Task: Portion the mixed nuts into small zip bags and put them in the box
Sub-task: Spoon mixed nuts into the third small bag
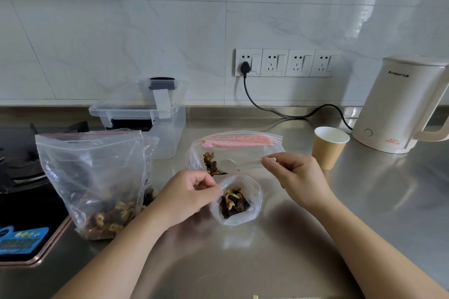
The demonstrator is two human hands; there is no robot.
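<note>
A small zip bag [252, 201] stands open on the steel counter with mixed nuts inside. My left hand [187, 196] pinches its left rim. My right hand [295, 173] pinches the handle of a clear plastic spoon [239, 164], whose bowl reaches into a larger zip bag [233, 147] lying behind, holding a few nuts and a stack of pink-striped small bags. A big bag of mixed nuts [97, 177] stands at the left. The clear plastic box [145, 114] sits behind it, its lid resting tilted on top.
A brown paper cup [328, 147] stands right of the bags. A cream electric kettle [401, 104] sits at the far right, its black cord [279, 110] running to the wall sockets. A black gas hob [21, 177] fills the left edge.
</note>
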